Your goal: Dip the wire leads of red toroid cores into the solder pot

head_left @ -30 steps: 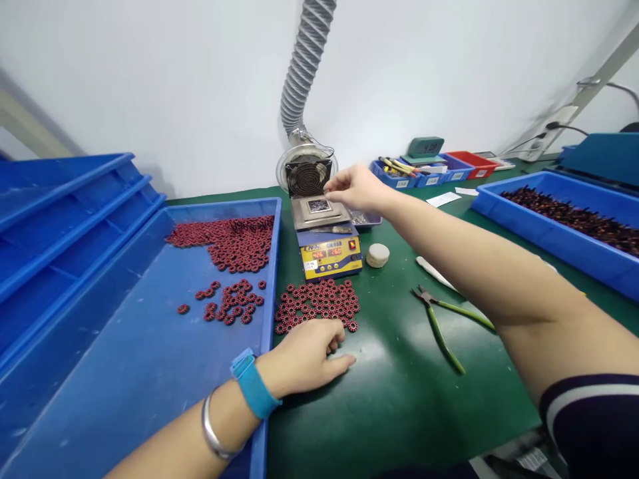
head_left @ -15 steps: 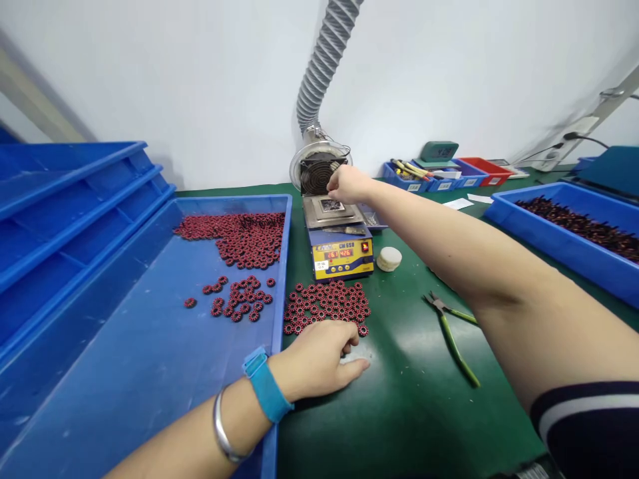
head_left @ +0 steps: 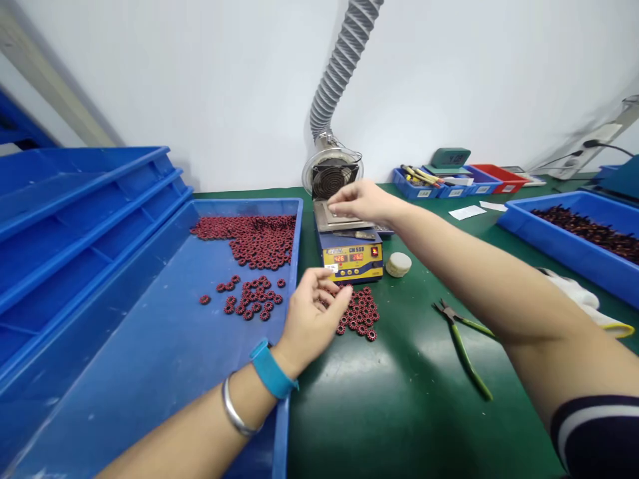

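Observation:
My right hand [head_left: 363,201] is over the metal top of a blue and yellow solder pot [head_left: 353,258]. Its thumb and fingers come together in a pinch; anything between the tips is too small to make out. Lower down, my left hand [head_left: 313,320] hovers at the near left side of a cluster of small red wound ring cores [head_left: 360,313] on the bench, partly covering them. Its fingers are loosely curled, with the thumb apart, and no part shows in them. More red ring cores [head_left: 262,243] lie in the large blue tray [head_left: 200,386] on the left.
Green-handled cutters [head_left: 464,352] and a round pale container [head_left: 399,264] lie on the green bench. A ducted fan [head_left: 333,178] stands behind the pot. Small bins [head_left: 418,191] line the back. At right are a white glove [head_left: 574,293] and a blue tray [head_left: 564,229] of dark parts.
My left hand has risen off the bench and moved forward over the ring cores. My right hand stays over the solder pot, now turned flatter. The view has shifted slightly left.

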The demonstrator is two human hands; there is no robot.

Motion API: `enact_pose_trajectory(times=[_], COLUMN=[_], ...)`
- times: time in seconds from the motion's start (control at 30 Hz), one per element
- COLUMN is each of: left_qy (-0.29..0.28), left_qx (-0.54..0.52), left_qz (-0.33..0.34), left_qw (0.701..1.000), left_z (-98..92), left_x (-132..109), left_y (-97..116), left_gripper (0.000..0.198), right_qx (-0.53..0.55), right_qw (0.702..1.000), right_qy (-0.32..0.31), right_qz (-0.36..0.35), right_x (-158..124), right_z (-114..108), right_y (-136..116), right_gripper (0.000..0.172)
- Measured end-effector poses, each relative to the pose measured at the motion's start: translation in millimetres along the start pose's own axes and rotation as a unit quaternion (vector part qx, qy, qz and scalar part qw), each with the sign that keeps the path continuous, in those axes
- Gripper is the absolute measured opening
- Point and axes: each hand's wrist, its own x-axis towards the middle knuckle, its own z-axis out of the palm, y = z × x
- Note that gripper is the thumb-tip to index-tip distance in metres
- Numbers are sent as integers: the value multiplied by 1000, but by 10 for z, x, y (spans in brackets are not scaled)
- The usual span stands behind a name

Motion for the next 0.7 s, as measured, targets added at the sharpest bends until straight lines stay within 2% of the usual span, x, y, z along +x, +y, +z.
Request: enact_pose_trajectory(times=[0.07, 0.13, 0.23, 0.3, 0.4, 0.5, 0.57, 0.7], left_qy=[72, 88, 43, 3, -25, -25, -9, 68], left_qx=[-39, -30, 20, 45, 65, 66, 49, -30], left_qz=[12, 33, 56, 63, 85, 103, 96, 55], left_qw=[997, 995, 997, 997, 994, 992, 994, 996], left_z=[-67, -133, -184, -180, -148, -119, -113, -136], left_x=[82, 132, 128, 91, 30, -8, -11, 42], left_y=[0, -11, -22, -15, 19, 67, 87, 60], left_gripper=[38, 38, 38, 41, 42, 45, 46, 46], right_qx=[139, 228, 321, 355, 373, 384, 402, 435], right_qw=[989, 971, 944, 933, 926, 920, 912, 897], right_qy=[-52, -77, -73, -57, -58, -80, -84, -74], right_qz=[2, 2, 21, 24, 17, 5, 1, 6], right_x=[-327, -656, -1042, -1196, -1307, -1345, -1353, -1352], right_z=[105, 229, 418, 522, 615, 641, 636, 618], right_y=[-8, 31, 122, 168, 197, 201, 204, 215], right_gripper=[9, 16, 26, 30, 33, 34, 33, 31])
